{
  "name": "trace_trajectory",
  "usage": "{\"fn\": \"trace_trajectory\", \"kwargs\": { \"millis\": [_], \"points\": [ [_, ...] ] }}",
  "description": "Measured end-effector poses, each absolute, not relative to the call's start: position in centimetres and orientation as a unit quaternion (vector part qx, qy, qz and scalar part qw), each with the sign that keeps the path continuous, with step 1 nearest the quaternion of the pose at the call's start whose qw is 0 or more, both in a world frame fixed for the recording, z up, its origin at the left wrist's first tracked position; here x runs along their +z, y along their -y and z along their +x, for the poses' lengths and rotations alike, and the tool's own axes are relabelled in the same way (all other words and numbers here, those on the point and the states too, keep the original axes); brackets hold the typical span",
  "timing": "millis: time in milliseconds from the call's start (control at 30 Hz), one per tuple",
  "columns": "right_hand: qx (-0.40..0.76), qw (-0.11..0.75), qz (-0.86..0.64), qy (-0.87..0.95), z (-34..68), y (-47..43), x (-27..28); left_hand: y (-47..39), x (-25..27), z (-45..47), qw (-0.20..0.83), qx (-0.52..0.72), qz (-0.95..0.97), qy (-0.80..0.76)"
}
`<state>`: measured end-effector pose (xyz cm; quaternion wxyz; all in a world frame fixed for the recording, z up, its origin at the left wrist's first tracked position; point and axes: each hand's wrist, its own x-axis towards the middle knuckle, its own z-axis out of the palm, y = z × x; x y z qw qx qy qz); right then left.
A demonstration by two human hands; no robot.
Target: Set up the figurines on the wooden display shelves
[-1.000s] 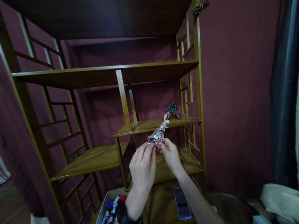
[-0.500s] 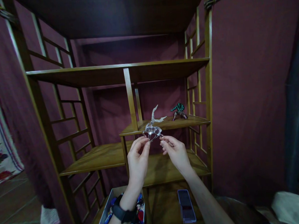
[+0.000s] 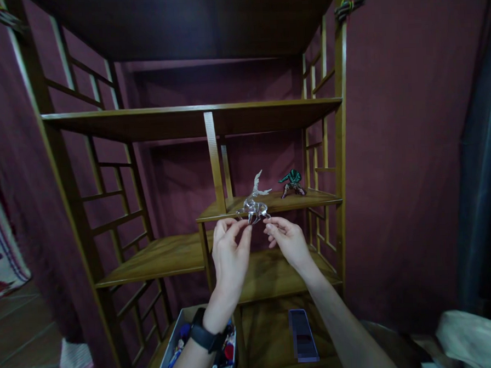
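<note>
A clear, glass-like deer figurine (image 3: 255, 208) with long frosted antlers is held up between my two hands, in front of the wooden shelf unit. My left hand (image 3: 231, 253) pinches its legs on the left side between thumb and fingers; a dark watch (image 3: 204, 333) is on that wrist. On the right, my right hand (image 3: 287, 239) pinches a leg at the rear end with its fingertips. Behind and to the right, a small figure (image 3: 292, 182) in green and dark colours stands crouched on the raised middle shelf (image 3: 320, 198).
Lower down, an open box (image 3: 167, 342) of colourful small items sits partly behind my left forearm. A phone (image 3: 303, 334) lies on the bottom board. Wooden posts and lattice sides (image 3: 340, 162) frame the unit. A pale cloth bundle (image 3: 475, 334) is at the lower right.
The deer figurine has turned and tilted slightly in my fingers, and its antlers now show at a different angle. My left hand has shifted a little to the right; both hands keep hold.
</note>
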<state>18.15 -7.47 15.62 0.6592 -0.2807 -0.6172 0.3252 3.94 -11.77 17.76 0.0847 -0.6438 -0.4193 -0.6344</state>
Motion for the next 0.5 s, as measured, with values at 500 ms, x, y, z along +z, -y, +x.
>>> {"fn": "trace_trajectory", "kwargs": {
  "millis": [500],
  "points": [
    [0.37, 0.598, -0.288, 0.651, 14.4, 10.8, 10.0, 13.6, 11.6, 0.2, -0.009, -0.635, -0.583, 0.506]
  ]
}}
